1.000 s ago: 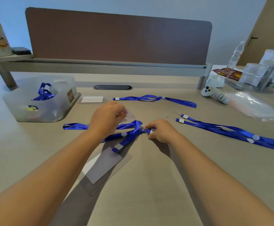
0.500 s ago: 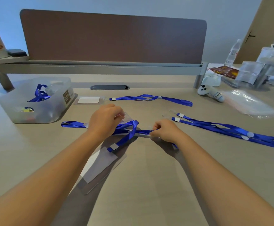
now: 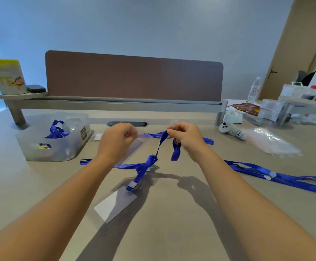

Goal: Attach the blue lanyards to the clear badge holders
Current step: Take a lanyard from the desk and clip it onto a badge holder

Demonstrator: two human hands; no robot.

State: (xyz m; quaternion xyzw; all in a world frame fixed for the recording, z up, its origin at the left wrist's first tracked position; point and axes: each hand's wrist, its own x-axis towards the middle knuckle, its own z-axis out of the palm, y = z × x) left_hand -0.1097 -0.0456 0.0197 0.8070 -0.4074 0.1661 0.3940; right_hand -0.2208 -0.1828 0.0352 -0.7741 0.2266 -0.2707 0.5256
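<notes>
Both hands are raised above the desk. My left hand [image 3: 116, 141] pinches the top of a clear badge holder [image 3: 134, 147] that hangs below the fingers. My right hand [image 3: 186, 138] grips the end of a blue lanyard [image 3: 158, 147]; its strap drops from the fingers to a tangle on the desk [image 3: 144, 166]. One lanyard end with a white tab [image 3: 132, 184] rests on a second clear badge holder [image 3: 115, 203] with a white card, flat on the desk. More blue lanyards [image 3: 277, 176] lie at the right, and another lanyard [image 3: 209, 141] lies behind my right hand.
A translucent plastic bin [image 3: 53, 140] with blue lanyards stands at the left. A white game controller [image 3: 232, 129], a clear plastic bag [image 3: 272, 144], a water bottle [image 3: 254, 90] and clutter sit at the right. A brown divider panel [image 3: 134, 76] closes the back.
Both hands rose from the desk and moved apart, lifting the badge holder and the lanyard end. The camera tilted upward.
</notes>
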